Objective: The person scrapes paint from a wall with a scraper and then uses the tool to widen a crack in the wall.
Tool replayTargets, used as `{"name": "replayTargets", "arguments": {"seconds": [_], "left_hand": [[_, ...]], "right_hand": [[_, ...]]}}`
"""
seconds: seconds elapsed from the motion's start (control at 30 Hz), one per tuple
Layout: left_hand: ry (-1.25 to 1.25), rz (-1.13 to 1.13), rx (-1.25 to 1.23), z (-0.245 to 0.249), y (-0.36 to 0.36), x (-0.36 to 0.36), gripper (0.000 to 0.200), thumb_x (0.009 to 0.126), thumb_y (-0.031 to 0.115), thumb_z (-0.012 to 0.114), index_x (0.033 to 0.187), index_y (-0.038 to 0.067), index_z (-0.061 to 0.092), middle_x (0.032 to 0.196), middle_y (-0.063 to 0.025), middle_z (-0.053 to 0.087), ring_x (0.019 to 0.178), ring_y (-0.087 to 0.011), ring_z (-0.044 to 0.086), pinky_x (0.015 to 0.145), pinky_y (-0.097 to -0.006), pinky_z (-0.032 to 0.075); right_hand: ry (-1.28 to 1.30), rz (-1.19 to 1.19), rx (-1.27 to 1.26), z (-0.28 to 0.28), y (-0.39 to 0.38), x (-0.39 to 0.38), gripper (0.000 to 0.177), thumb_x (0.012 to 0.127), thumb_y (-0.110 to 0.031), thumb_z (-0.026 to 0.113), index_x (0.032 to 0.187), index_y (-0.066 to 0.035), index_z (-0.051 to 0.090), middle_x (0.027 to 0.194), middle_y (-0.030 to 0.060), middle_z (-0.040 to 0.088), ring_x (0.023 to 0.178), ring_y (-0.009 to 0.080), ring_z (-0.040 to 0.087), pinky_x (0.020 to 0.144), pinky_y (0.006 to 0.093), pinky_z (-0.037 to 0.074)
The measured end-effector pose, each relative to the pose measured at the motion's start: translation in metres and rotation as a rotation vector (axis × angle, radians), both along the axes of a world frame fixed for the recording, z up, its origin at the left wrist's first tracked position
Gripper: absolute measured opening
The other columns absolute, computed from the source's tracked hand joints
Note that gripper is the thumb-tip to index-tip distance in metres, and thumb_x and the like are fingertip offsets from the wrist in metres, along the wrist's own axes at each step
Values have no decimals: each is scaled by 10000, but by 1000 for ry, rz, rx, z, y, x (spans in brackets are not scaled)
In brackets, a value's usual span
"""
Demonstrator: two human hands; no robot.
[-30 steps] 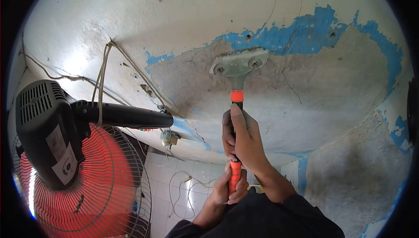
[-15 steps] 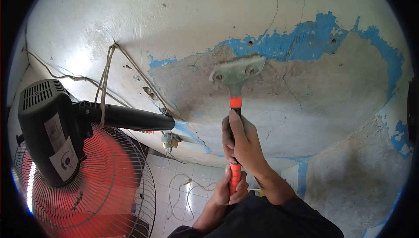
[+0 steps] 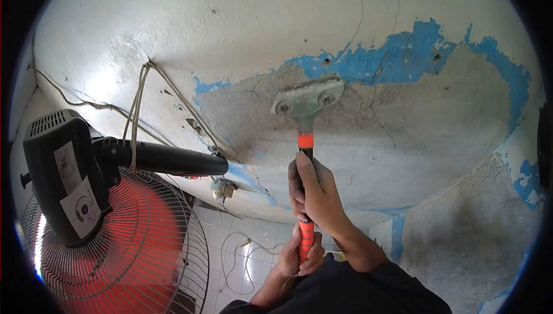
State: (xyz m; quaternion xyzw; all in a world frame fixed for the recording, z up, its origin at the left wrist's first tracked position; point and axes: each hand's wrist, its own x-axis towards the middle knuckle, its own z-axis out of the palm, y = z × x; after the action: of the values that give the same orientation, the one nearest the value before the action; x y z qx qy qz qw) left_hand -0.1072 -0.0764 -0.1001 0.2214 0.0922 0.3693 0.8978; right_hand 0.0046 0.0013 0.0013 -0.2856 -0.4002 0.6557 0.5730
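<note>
Both of my hands grip a scraper with an orange and black handle (image 3: 306, 239). Its metal blade (image 3: 308, 100) presses against the ceiling at the edge of a bare grey patch (image 3: 403, 118). My right hand (image 3: 315, 193) holds the handle higher up, with the thumb laid along the shaft. My left hand (image 3: 296, 259) wraps the lower end of the handle. Strips of blue paint (image 3: 397, 55) lie just beyond the blade, and white paint (image 3: 242, 20) covers the ceiling further out.
A fan with a black motor housing (image 3: 60, 170), a wire cage and red blades (image 3: 121, 245) hangs at the left, its black arm (image 3: 167, 158) reaching toward the scraper. Loose cables (image 3: 135, 107) run along the ceiling. A tiled wall (image 3: 253, 239) with dangling wires shows below.
The scraper blade has slid a little down and to the left across the grey patch. Both hands have moved lower with it. The fan sits slightly lower in view.
</note>
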Motion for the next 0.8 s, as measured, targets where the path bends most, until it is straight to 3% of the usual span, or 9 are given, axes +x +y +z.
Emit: {"name": "replayTargets", "arguments": {"seconds": [0.1, 0.13, 0.8], "left_hand": [[-14, 0, 70, 3, 8, 0, 604, 958, 605, 325, 728, 51, 399, 442, 2, 337, 294, -84, 288, 285, -215, 238], [-33, -4, 57, 0, 7, -1, 631, 964, 622, 258, 739, 50, 401, 448, -5, 361, 291, -87, 284, 299, -209, 260], [1, 22, 61, 0, 1, 11, 615, 962, 623, 267, 723, 69, 383, 435, -1, 335, 295, -82, 265, 287, -215, 238]], "right_hand": [[-18, -15, 20, 9, 3, 1, 402, 1017, -396, 402, 836, -39, 439, 522, -42, 346, 356, 48, 327, 326, 238, 283], [-11, -14, 21, 8, 3, 0, 398, 1017, -392, 402, 836, -39, 439, 523, -42, 346, 357, 48, 329, 327, 238, 285], [-37, 6, -3, 3, 0, 5, 371, 1009, -373, 428, 843, -42, 445, 528, -43, 360, 357, 51, 341, 323, 239, 292]]}}
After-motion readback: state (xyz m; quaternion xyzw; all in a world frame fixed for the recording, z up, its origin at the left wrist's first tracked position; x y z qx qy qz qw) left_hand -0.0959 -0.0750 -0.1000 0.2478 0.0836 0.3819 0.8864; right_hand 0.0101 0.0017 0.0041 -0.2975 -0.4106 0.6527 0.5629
